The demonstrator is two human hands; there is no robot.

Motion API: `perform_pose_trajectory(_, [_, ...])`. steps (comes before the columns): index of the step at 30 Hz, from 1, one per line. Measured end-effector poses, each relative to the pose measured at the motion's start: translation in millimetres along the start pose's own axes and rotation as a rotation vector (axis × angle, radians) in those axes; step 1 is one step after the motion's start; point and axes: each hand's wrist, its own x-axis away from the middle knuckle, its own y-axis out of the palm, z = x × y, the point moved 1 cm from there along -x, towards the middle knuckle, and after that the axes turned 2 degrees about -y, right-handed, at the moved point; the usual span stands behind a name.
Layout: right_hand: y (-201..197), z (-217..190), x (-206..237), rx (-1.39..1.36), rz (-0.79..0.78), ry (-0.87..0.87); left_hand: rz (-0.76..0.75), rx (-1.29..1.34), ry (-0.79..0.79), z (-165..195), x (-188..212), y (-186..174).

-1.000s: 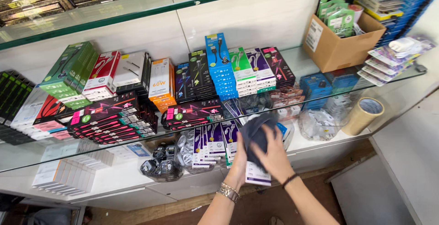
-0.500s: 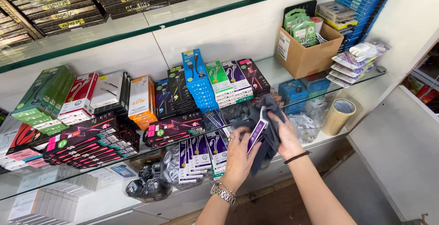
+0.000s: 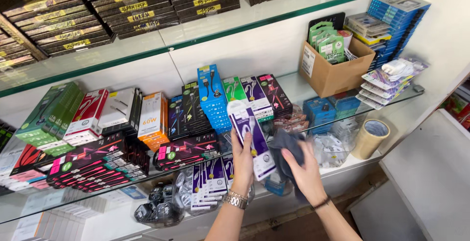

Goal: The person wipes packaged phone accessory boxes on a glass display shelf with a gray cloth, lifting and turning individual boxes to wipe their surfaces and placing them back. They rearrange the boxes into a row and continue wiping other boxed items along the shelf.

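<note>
My left hand [image 3: 243,165] holds up a flat white and purple cable package [image 3: 250,135] in front of the middle glass shelf [image 3: 313,86]. A metal watch sits on that wrist. My right hand [image 3: 306,170], with a dark band at the wrist, grips a dark grey cloth [image 3: 285,148] pressed against the package's right side. Behind the package stand upright rows of blue, green and purple cable boxes [image 3: 230,96].
A brown cardboard box [image 3: 333,69] with green packs and a stack of blue boxes [image 3: 399,23] stand at the right of the shelf. A roll of tape [image 3: 370,138] lies on the lower shelf. Black and pink boxes [image 3: 98,165] fill the left. Dark boxes line the top shelf.
Both hands rose from the lower shelf toward the middle shelf. The purple package came out from under the cloth and now stands upright in my left hand.
</note>
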Motion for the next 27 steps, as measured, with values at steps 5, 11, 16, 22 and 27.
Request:
perform_pose_trajectory(5, [33.8, -15.3, -13.7, 0.301, -0.004, -0.395, -0.101, 0.199, -0.042, -23.3, -8.6, 23.6])
perform_pose_trajectory(11, [-16.5, 8.8, -28.1, 0.176, 0.066, -0.422, 0.080, -0.019, 0.094, 5.4, -50.5, 25.5])
perform_pose_trajectory(16, [-61.7, -4.3, -155.6, 0.448, 0.126, -0.607, 0.181, -0.334, 0.255, 18.4, -69.6, 35.3])
perform_pose_trajectory(22, [-26.6, -5.7, -170.6, -0.060, -0.445, 0.107, 0.214, -0.417, 0.301, 22.2, -122.8, 52.2])
perform_pose_trajectory(27, [19.6, -2.6, -205.0, -0.289, -0.482, 0.017, 0.067, -0.938, 0.525, 35.3, -143.4, 39.7])
